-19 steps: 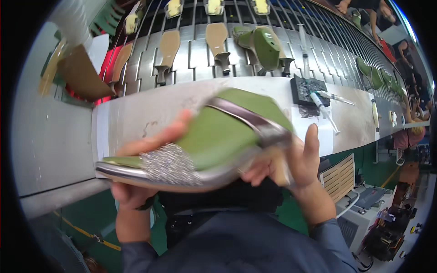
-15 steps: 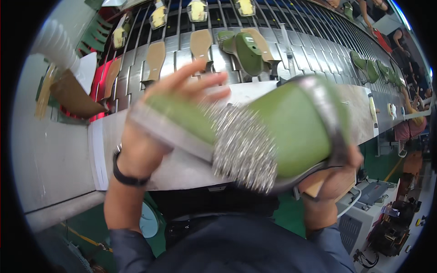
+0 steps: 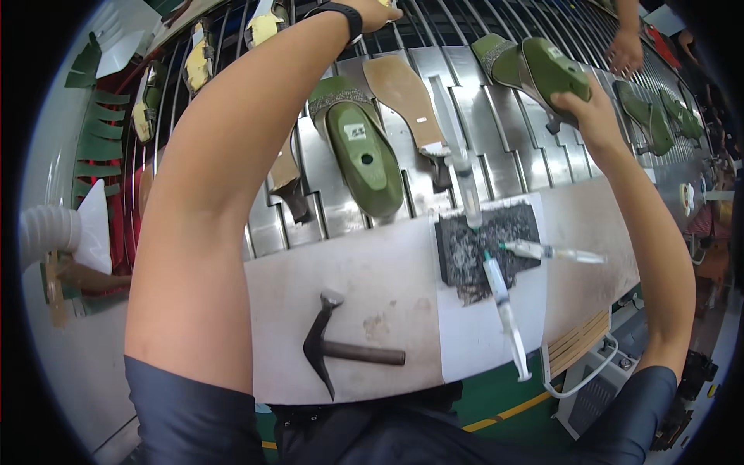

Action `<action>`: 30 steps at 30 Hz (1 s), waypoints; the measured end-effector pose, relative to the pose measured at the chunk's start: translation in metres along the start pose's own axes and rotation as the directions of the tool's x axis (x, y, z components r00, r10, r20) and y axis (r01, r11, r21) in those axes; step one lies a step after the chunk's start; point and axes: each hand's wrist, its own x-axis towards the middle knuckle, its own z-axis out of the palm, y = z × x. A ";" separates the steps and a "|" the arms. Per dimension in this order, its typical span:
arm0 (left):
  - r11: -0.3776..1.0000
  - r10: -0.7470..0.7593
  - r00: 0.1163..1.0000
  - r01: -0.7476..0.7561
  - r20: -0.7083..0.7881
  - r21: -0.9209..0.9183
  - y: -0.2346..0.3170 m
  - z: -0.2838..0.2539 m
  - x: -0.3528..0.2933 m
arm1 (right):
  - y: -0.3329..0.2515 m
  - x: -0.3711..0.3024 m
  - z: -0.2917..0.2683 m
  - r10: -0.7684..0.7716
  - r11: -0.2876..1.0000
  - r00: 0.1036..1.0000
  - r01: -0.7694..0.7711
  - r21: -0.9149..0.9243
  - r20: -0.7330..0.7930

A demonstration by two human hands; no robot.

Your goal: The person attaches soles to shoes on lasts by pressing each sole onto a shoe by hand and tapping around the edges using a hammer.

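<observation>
My right hand (image 3: 589, 112) grips the near end of a green sandal on a shoe last (image 3: 554, 70), above the metal slats at the right. Its band of silver trim (image 3: 496, 56) points away from me. My left hand (image 3: 376, 14), past a black wristband, reaches to the top edge over the conveyor bars. Its fingers look curled in, partly cut off; a small pale yellow bit shows beside them, and what they hold is unclear. Another green sandal on a last (image 3: 364, 159) rests on the slats between my arms, beside a tan sole with a heel (image 3: 407, 105).
A hammer (image 3: 360, 353) lies on the pale worktop (image 3: 403, 310). Several syringes (image 3: 504, 306) rest on or beside a black smeared pad (image 3: 457, 260). More green shoes (image 3: 647, 116) sit farther right, near another person's hand (image 3: 625, 53). Lasts with yellow bottoms (image 3: 198, 66) stand upper left.
The sandal held close in both hands has moved away from me to the slats at right, now in my right hand only. My left hand has gone up and forward. The hammer and syringes show.
</observation>
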 end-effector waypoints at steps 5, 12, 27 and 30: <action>0.902 -0.375 0.926 0.377 0.054 -0.209 0.075 -0.007 0.003 | -0.038 -0.039 0.022 -0.599 0.638 0.800 0.488 -0.596 0.014; 0.886 -0.010 1.000 0.005 -0.007 -0.464 -0.011 -0.019 0.028 | -0.065 -0.038 0.102 -0.358 0.225 0.288 0.950 -0.217 0.888; 0.994 0.065 0.933 -0.091 -0.354 -0.055 -0.127 -0.190 -0.544 | -0.117 -0.038 0.051 -0.645 0.589 0.736 0.650 -0.480 0.205; 0.987 -0.014 0.993 0.032 -0.113 0.156 -0.129 -0.176 -0.628 | -0.168 -0.052 0.028 -0.569 0.789 0.816 0.509 -0.343 -0.098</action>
